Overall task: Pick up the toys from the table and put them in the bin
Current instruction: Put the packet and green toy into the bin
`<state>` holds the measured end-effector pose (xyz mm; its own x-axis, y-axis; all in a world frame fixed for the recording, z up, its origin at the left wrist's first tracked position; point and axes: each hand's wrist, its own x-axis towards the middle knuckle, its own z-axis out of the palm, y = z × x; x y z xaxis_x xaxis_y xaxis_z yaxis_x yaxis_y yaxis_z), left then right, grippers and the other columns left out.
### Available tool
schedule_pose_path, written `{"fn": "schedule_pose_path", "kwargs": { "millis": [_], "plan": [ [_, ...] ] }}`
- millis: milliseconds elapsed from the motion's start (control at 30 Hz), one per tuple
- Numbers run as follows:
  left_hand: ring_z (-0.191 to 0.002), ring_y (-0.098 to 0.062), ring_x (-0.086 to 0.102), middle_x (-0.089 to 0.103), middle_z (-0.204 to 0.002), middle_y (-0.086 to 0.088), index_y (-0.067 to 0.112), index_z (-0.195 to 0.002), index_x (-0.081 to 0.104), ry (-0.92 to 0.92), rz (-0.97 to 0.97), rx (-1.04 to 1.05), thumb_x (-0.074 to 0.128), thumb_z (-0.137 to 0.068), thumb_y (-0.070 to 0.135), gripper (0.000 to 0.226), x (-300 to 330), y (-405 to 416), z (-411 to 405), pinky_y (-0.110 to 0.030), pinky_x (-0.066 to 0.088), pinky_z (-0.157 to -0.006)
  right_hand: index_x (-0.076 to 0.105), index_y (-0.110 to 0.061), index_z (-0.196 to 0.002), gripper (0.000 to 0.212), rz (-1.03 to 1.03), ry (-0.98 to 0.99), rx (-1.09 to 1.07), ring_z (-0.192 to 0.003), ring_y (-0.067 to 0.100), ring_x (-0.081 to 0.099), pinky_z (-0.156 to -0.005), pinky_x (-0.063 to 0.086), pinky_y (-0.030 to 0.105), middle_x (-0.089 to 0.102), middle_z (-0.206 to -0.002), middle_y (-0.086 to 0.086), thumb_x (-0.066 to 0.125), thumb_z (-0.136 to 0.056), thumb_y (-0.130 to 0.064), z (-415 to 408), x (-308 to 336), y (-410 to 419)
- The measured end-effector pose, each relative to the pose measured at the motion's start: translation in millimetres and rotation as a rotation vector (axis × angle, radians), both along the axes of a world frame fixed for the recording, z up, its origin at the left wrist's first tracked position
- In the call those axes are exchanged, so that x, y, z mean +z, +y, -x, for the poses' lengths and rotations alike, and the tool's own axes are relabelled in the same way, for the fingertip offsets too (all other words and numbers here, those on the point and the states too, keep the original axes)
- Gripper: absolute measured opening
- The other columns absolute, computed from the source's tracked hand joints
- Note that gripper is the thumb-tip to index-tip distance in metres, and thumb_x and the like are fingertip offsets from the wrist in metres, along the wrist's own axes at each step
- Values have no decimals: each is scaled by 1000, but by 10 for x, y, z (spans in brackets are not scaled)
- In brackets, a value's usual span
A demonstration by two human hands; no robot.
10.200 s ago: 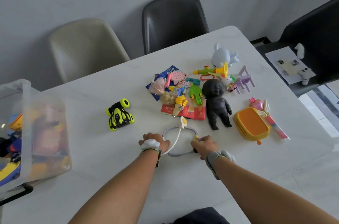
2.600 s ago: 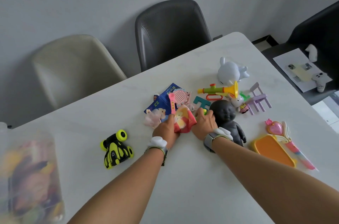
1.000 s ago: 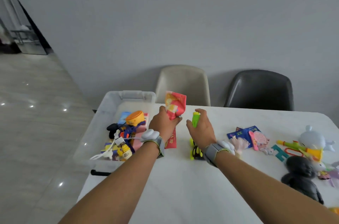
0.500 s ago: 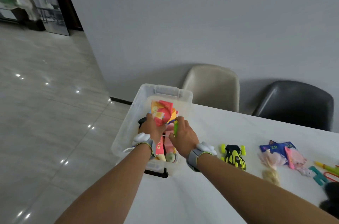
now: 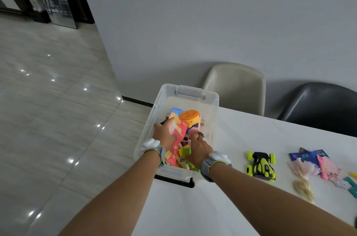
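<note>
A clear plastic bin [image 5: 187, 89] stands at the left end of the white table [image 5: 193, 208], holding several toys, among them an orange round one [image 5: 188, 117]. My left hand [image 5: 164, 135] is down inside the bin and grips a red packet [image 5: 177, 137]. My right hand [image 5: 200, 150] is also in the bin, fingers pointing into the pile. A green toy [image 5: 186, 151] shows at its thumb side; whether the hand holds it is hidden.
On the table to the right lie a yellow-black toy car [image 5: 260, 165], a blue packet [image 5: 309, 155], a pink toy [image 5: 328, 168] and a blond hair tuft [image 5: 304, 189]. A beige chair [image 5: 237, 87] and a black chair [image 5: 318, 104] stand behind. Tiled floor lies left.
Both hands have dropped from above the bin down into it, carrying the red packet and the green toy in among the other toys.
</note>
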<state>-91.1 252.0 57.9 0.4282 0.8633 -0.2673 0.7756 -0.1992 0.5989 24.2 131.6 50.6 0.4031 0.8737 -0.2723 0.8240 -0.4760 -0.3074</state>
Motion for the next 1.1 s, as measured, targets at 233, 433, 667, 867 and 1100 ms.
{"fn": "schedule_pose_path", "kwargs": {
  "millis": [233, 433, 667, 867, 1100],
  "plan": [
    [-112, -33, 61, 66, -120, -13, 13, -126, 63, 2, -174, 77, 68, -88, 25, 40, 199, 40, -51, -36, 47, -88, 43, -16, -128, 44, -105, 73, -9, -106, 36, 58, -78, 52, 42, 48, -126, 12, 59, -91, -32, -20, 81, -32],
    [-96, -33, 50, 52, -103, -11, 17, -91, 68, 65, -647, 59, 78, -79, 45, 33, 309, -71, -178, -40, 44, -71, 49, -18, -132, 38, -288, 117, 18, -113, 31, 53, -85, 48, 39, 49, -128, 9, 55, -95, -25, -138, 277, -258],
    [-87, -38, 66, 69, -96, -14, 12, -126, 51, 111, -587, -177, 51, -102, 35, 33, 322, -51, -210, -41, 45, -63, 54, -22, -128, 33, -403, 106, 5, -110, 28, 52, -84, 46, 36, 51, -118, 7, 55, -95, -24, -282, 393, -501],
    [-95, -39, 61, 67, -111, -12, 13, -120, 63, 220, -646, -247, 49, -102, 31, 29, 277, -268, -269, -42, 46, -71, 53, -24, -127, 31, -410, 124, -85, -115, 25, 52, -86, 46, 36, 52, -125, 3, 54, -97, -30, -493, 334, -757],
    [-91, -36, 65, 70, -99, -13, 13, -99, 61, 316, -397, -320, 35, -106, 42, 39, 149, -612, -476, -35, 41, -64, 48, -23, -130, 34, -361, 122, -159, -114, 23, 52, -81, 48, 35, 50, -128, 3, 52, -98, -33, -804, 249, -1025]
  ]
}}
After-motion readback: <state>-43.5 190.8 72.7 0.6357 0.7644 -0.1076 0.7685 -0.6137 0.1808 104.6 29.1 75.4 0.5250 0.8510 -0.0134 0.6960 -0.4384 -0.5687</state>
